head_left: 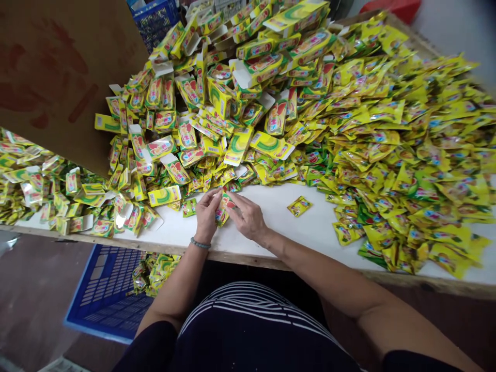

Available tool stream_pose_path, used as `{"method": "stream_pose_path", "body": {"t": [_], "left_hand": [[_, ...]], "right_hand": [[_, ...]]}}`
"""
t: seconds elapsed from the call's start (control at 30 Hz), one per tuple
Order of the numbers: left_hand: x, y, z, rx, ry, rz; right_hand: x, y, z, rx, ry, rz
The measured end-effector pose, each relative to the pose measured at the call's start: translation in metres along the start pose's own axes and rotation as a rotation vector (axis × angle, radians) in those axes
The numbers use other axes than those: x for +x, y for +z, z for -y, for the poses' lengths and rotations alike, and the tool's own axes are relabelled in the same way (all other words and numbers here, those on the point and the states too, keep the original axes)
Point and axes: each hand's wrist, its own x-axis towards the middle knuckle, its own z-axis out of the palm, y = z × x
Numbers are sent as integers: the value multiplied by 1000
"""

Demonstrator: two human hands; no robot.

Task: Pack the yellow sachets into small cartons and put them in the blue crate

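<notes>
Near the front edge of the white table [310, 235], my left hand [208, 213] and my right hand [248, 214] meet around one small yellow-green carton [223, 207] with a red fruit picture. Fingers of both hands pinch it, one hand on each side. A bracelet circles my left wrist. Just left of my left hand lies a small green packet [189, 207]. To the right of my right hand a single yellow packet [299, 206] lies flat. Behind my hands rises a heap of yellow cartons [236, 147], several with open white flaps.
A large pile of yellow sachets [387, 155] covers the table's right side. A brown cardboard box [70, 77] stands at the back left. Below the table's left front edge is a blue basket [104, 289] holding packets. Another blue crate [155, 23] sits behind the heap.
</notes>
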Motion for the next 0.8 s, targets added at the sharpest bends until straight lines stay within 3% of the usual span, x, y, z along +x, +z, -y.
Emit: {"method": "stream_pose_path", "body": {"t": [0.07,0.13,0.27,0.33,0.43,0.53,0.7,0.8], "left_hand": [[-3,-5,-9,90,-3,42],[-11,-21,-30,289,-18,76],[-37,-89,-105,1113,-23,98],[-51,-125,-139,1466,-100,109],[-61,-151,-159,1678,-136,58],[-55,-141,-138,1575,-32,44],[-26,-86,-90,1374,104,0],[-9,-63,-73,1096,138,54]], "right_hand": [[6,-2,-3,24,-36,19],[15,-8,-10,-20,-77,19],[34,-26,-29,-341,-72,-57],[41,-33,-40,-517,-42,-34],[47,-39,-56,-682,-53,62],[48,-40,-64,-711,-90,52],[41,-47,-56,-552,-162,1],[36,-58,-46,-373,-186,-39]]}}
